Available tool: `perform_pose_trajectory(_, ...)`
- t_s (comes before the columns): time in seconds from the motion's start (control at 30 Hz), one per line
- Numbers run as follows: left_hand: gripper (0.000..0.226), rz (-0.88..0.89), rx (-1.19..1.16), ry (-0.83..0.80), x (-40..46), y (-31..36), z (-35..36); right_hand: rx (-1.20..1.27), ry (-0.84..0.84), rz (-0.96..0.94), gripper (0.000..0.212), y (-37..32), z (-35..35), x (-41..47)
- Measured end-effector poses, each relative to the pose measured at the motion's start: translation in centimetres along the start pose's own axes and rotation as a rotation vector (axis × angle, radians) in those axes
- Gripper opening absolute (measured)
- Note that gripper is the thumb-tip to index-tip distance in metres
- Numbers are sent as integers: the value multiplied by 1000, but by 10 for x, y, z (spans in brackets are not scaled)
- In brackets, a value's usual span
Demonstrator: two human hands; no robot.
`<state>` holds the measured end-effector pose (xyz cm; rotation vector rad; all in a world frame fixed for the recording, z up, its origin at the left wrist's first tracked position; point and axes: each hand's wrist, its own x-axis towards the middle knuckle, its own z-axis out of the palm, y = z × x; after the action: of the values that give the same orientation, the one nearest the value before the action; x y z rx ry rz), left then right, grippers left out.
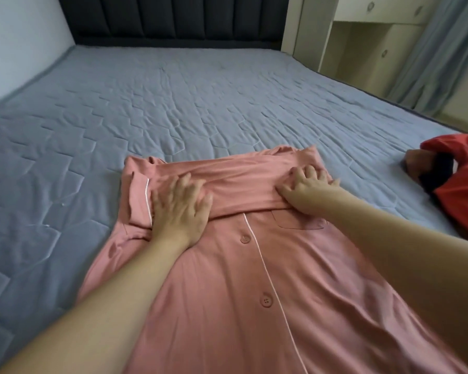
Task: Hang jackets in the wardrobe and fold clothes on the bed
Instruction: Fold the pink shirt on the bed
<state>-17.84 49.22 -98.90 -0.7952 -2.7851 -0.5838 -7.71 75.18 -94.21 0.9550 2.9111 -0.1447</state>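
Left hand [180,205] pressing flat, fingers spread, on pink button-up shirt [268,279], right hand [305,186] pressing its folded sleeve, fingers slightly bent, gripping nothing, red jacket [459,184] lying nearby on blue bed [173,103]

pink shirt [268,265] hem cut off below, red jacket [459,182] cropped at right edge

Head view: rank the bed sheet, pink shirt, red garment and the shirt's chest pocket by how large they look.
1. Bed sheet
2. Pink shirt, inflated by nearness to the camera
3. Red garment, cut off by the frame edge, so true size unsure
4. Chest pocket
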Motion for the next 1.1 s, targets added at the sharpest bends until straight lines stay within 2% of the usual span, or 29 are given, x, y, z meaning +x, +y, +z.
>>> perform_pose_trajectory(0.07, 64, -90, 142, -40, 0, -2, 7, -3, -37, 0, 82, 4, 19, 10)
perform_pose_trajectory(0.23, 83, -237, 284, -72, 8, -5, 12, 34, 102, -65, 95, 28, 42, 36)
perform_pose_trajectory(0.47, 79, -276, 367, -120, 13, -2, 11, 6, 135, -112, 91, 27, 45, 40)
perform_pose_trajectory(0.63, 75, -345, 627, -136, 3, 28, 1, -29, 51, -127, 91, 24, 38, 15)
perform_pose_trajectory(0.77, 71, -403, 433, -189, -34, 32, -9, 12, 30, -238, 94, 47, 45, -32)
perform_pose_trajectory(1.1, 70, -428, 320, -346, -169, 37, -44, -127, -30, -291, 87, 86, 50, -149)
